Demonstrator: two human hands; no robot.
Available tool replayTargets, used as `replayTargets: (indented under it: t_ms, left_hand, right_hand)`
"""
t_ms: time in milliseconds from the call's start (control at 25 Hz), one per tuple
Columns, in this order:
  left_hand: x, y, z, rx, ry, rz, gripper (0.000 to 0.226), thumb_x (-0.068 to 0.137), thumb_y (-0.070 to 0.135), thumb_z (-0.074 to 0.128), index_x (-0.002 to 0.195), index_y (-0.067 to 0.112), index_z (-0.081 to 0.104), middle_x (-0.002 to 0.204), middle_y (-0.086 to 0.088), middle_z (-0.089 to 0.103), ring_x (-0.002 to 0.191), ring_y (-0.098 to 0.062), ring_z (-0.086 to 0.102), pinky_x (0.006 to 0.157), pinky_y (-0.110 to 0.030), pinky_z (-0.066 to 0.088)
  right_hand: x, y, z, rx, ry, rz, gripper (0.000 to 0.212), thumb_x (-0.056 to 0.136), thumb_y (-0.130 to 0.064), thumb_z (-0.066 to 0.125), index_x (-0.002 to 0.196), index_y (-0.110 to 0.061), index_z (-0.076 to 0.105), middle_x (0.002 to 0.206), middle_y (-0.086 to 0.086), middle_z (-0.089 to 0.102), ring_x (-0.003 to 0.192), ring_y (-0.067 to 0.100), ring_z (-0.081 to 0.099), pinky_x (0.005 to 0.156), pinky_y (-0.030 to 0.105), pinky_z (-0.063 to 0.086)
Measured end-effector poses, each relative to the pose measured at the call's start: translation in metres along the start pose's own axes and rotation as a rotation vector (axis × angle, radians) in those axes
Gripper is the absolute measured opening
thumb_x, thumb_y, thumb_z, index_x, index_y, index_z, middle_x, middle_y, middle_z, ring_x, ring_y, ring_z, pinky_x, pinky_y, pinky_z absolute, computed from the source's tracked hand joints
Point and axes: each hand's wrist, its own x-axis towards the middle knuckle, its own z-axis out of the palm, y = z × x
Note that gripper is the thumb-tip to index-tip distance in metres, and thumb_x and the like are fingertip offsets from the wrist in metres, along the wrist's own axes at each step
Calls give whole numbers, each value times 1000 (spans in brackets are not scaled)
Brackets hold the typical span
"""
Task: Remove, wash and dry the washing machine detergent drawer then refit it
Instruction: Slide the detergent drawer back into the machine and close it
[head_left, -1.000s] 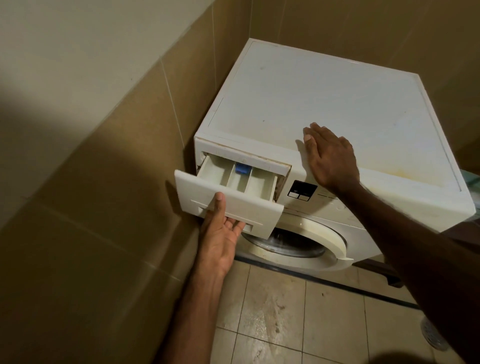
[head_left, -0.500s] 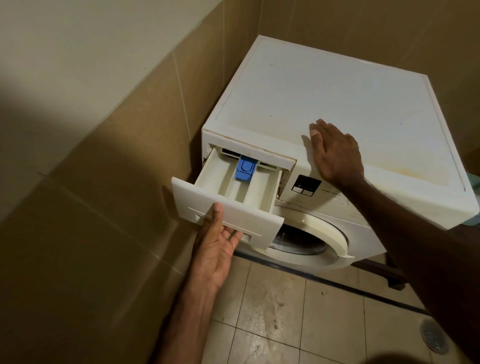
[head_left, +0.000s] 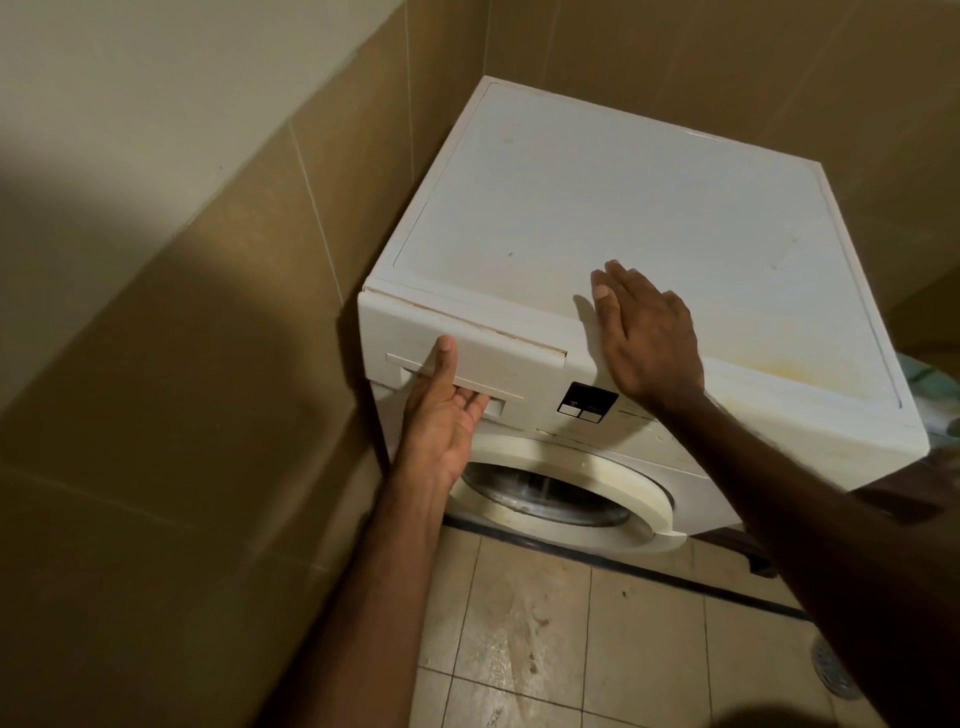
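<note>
The white detergent drawer (head_left: 501, 358) sits flush in the top-left front of the white washing machine (head_left: 649, 197); its compartments are hidden. My left hand (head_left: 441, 421) reaches up from below. Its fingers are tucked into the drawer's handle recess and the thumb lies on the drawer front. My right hand (head_left: 649, 338) rests flat, fingers straight, on the front edge of the machine's top, just right of the drawer.
The machine stands in a corner, with a brown tiled wall (head_left: 208, 389) close on its left. Below the drawer is the round door (head_left: 639, 499), and a small black display (head_left: 587, 402) sits to the drawer's right. A drain (head_left: 831, 670) lies in the beige floor tiles.
The drawer was pulled out, showing its compartments and blue insert; now it is pushed in flush. My left hand moved in with it. My right hand stayed on the machine top.
</note>
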Motion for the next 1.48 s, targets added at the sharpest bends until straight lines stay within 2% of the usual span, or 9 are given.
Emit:
replayTargets:
  t_ms: [160, 520, 600, 800, 880, 1000, 1120, 1360, 1480]
  left_hand:
    - [7, 6, 3, 47, -2, -33, 48, 94, 31, 67, 138, 15, 57, 130, -15, 68, 122, -31, 64, 109, -48, 49]
    - [-25, 31, 0, 440, 170, -31, 28, 95, 33, 70, 120, 21, 66, 119, -15, 65, 112, -29, 66, 88, -35, 58]
    - [-39, 39, 6, 537, 208, 19, 11, 96, 31, 69, 103, 23, 68, 107, -7, 69, 102, -24, 67, 79, -31, 57]
    - [-61, 52, 31, 1098, 232, 347, 30, 95, 31, 68, 116, 10, 72, 107, 1, 74, 105, -19, 69, 73, -13, 48]
    - [-73, 53, 45, 1353, 187, 491, 30, 97, 31, 64, 119, 11, 71, 116, -1, 72, 112, -20, 63, 83, -16, 44]
    - [-83, 48, 64, 1586, 45, 686, 35, 100, 30, 59, 130, 14, 65, 131, -3, 66, 129, -22, 53, 103, -31, 44]
    - [-85, 36, 84, 1768, -111, 737, 45, 105, 33, 50, 145, 12, 54, 150, -5, 54, 147, -23, 36, 118, -41, 33]
    - [-74, -22, 148, 1963, -381, 848, 49, 106, 33, 47, 150, 10, 47, 157, -5, 45, 152, -24, 30, 121, -45, 25]
    - [-64, -72, 192, 1995, -470, 848, 52, 106, 35, 47, 151, 10, 45, 159, -6, 42, 152, -24, 28, 121, -46, 26]
  right_hand:
    - [0, -1, 1, -8, -10, 6, 58, 112, -44, 17, 155, -21, 47, 167, -1, 37, 156, 18, 29, 125, 51, 23]
    - [-3, -6, -7, 12, -73, 34, 54, 113, -42, 21, 157, -21, 45, 168, -1, 35, 157, 18, 27, 126, 50, 19]
    - [-2, -8, -12, 6, -125, 47, 54, 113, -42, 23, 157, -18, 43, 168, 2, 34, 157, 20, 27, 125, 53, 21]
    - [-8, -47, -30, -132, -286, 166, 57, 109, -42, 15, 147, -10, 44, 162, 12, 37, 146, 29, 37, 108, 57, 42]
    - [-35, -70, -30, -105, -243, 249, 53, 112, -38, 20, 150, -10, 41, 163, 13, 35, 151, 30, 33, 114, 58, 37]
    - [-72, -88, -45, -47, -209, 315, 71, 106, -45, 2, 159, -8, 33, 169, 13, 29, 158, 30, 23, 124, 59, 24]
    - [-88, -66, -61, -44, -232, 367, 81, 101, -51, -9, 164, -12, 23, 173, 9, 18, 161, 25, 12, 129, 54, 13]
    - [-95, 48, -105, -131, -162, 468, 64, 111, -49, 11, 166, -16, 19, 175, 6, 9, 162, 22, 4, 130, 53, 5]
    - [-93, 115, -127, -137, -124, 532, 70, 108, -51, 6, 164, -15, 25, 174, 7, 15, 162, 23, 8, 129, 56, 9]
